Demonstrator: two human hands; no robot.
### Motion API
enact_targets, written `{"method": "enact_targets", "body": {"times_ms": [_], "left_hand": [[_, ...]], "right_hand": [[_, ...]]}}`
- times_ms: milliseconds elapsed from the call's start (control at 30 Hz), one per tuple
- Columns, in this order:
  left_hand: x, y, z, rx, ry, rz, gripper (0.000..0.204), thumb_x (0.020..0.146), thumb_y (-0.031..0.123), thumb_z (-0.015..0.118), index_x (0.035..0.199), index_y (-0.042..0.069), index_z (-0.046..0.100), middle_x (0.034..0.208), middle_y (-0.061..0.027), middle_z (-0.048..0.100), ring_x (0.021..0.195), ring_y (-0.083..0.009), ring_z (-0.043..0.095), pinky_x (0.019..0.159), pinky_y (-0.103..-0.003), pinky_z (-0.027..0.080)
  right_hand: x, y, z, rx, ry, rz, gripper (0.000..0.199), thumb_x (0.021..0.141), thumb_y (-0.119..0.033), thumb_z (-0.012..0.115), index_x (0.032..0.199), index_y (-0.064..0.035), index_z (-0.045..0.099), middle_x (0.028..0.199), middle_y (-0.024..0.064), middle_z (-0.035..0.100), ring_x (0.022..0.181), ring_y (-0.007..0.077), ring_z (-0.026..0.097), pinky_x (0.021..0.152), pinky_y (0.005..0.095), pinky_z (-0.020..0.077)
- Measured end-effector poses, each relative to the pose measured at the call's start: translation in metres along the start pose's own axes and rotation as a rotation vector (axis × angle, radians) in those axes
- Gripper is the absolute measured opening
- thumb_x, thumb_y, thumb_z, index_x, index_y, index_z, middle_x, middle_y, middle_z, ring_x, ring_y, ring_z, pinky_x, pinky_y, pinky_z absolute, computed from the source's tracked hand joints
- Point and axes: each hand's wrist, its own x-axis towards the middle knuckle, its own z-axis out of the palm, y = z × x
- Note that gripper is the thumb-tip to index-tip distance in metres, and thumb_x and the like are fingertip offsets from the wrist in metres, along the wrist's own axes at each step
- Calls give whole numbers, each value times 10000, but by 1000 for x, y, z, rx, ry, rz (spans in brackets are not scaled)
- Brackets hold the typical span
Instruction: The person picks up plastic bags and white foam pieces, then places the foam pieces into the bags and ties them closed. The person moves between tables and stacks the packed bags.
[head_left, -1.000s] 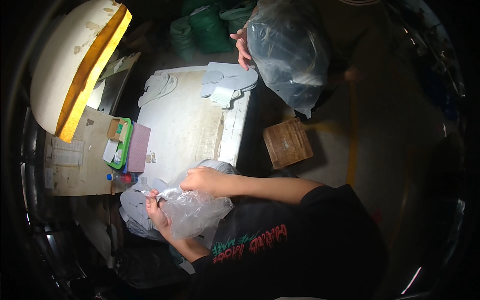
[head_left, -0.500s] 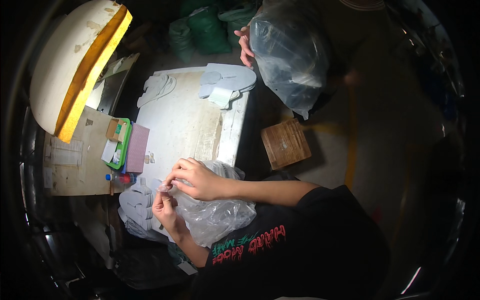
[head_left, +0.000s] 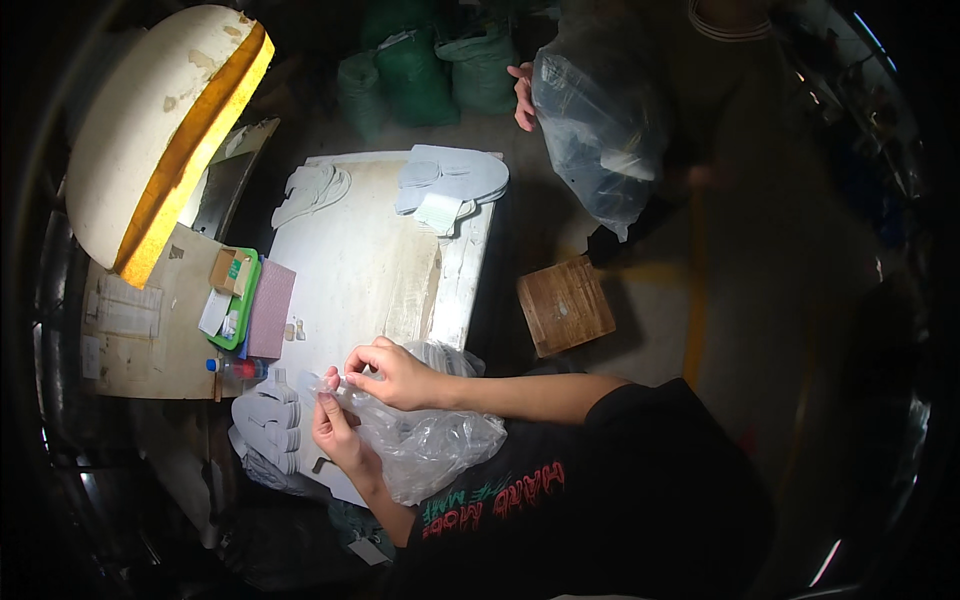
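Observation:
A clear plastic bag [head_left: 440,450] lies crumpled over the near edge of the worktable [head_left: 370,220], against my black shirt. My left hand [head_left: 338,432] pinches the bag's gathered edge between thumb and fingers. Just above it, my right hand [head_left: 392,376] has its fingertips closed on the same edge. Pale layered shapes show partly through the plastic beyond my right wrist. Left of my hands is a stack of grey flat shoe-shaped pieces [head_left: 268,415].
More grey cut pieces [head_left: 452,176] and a paper slip [head_left: 438,213] sit at the far end. A green tray [head_left: 240,310], a bottle [head_left: 238,368] and a lamp [head_left: 170,140] stand left. A wooden stool [head_left: 566,305] is right; another person carries a large clear bag [head_left: 600,130].
My two hands stay close together on the bag's edge, shifting slightly. The other person has moved a little to the right with the large bag. The view has shifted slightly.

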Motion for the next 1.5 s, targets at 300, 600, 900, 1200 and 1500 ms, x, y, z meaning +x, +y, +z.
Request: {"method": "enact_targets", "body": {"times_ms": [300, 600, 900, 1200, 1500], "left_hand": [[3, 9, 27, 293, 41, 195, 310, 1086, 125, 527, 1207, -97, 706, 1357, -185, 625, 1192, -204, 626, 953, -321, 516], [10, 12, -2, 259, -278, 159, 334, 1050, 100, 566, 1346, -46, 623, 1464, -223, 526, 1259, -220, 581, 961, -335, 516], [-3, -40, -8, 70, -137, 210, 237, 1015, 10, 640, 1233, -33, 557, 1181, -91, 611, 744, -26, 537, 593, -166, 405], [-4, -33, -11, 147, -115, 150, 160, 1054, 152, 613, 1042, -3, 650, 926, 16, 628, 751, -12, 471, 620, -204, 359], [-2, -44, -28, -551, -232, -285, 285, 1035, 164, 533, 1227, -36, 597, 1074, -57, 668, 958, -118, 633, 881, -248, 486]], "right_hand": [[-2, 2, 14, 240, -60, 118, 183, 953, -135, 682, 1038, 20, 731, 925, 123, 744, 840, 164, 688, 773, 323, 546], [-1, 4, 13, -111, -47, -102, 155, 880, -175, 718, 911, -27, 755, 782, 133, 681, 783, 265, 616, 806, 391, 502], [-6, 17, 29, 382, 2, 293, 318, 1076, -223, 572, 939, 25, 715, 787, -1, 663, 739, 47, 547, 660, 255, 476], [-10, 23, 30, 692, -31, 251, 235, 1076, -171, 559, 1067, 16, 701, 1086, 42, 671, 979, 110, 608, 896, 266, 495], [0, 16, 9, 368, -267, 17, 152, 985, -51, 606, 1062, -32, 736, 990, 52, 673, 963, 158, 626, 888, 296, 480]]}}
